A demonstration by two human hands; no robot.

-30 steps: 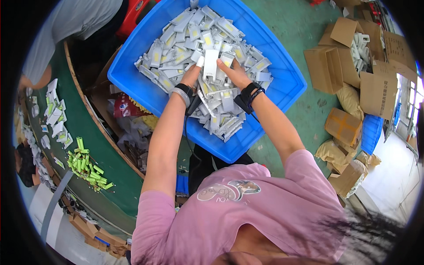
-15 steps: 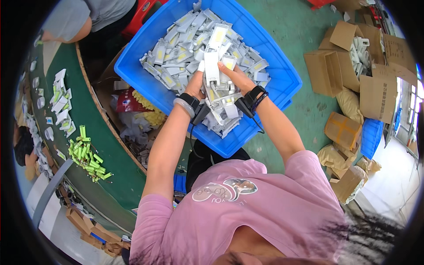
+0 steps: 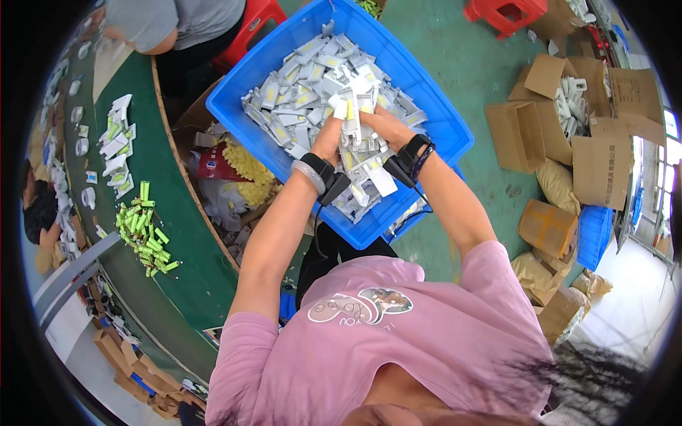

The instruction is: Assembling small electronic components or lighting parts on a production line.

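A blue plastic bin point(image 3: 432, 106) stands in front of me, heaped with white plastic casings point(image 3: 305, 96) that carry yellow panels. Both of my hands are inside it, over the near part of the heap. Thumb and fingers of my left hand point(image 3: 329, 139) close round casings at the middle. From the other side my right hand point(image 3: 389, 129) grips the same small cluster, its fingers partly hidden. Between the hands the held casings point(image 3: 353, 128) stick up, one with a yellow panel. Just below, a flat white piece point(image 3: 381, 181) lies tilted on the heap.
On my left is a curved green table point(image 3: 186, 284) with green cylindrical cells point(image 3: 145, 238) and white casings point(image 3: 117, 145). A person in grey point(image 3: 202, 25) sits beyond it near a red stool point(image 3: 257, 25). Cardboard boxes point(image 3: 522, 142) and a blue crate point(image 3: 594, 238) line the right.
The casings between my hands have shifted and turned, and the long white one no longer stands upright there. My left hand has moved slightly right. The whole view has shifted a little.
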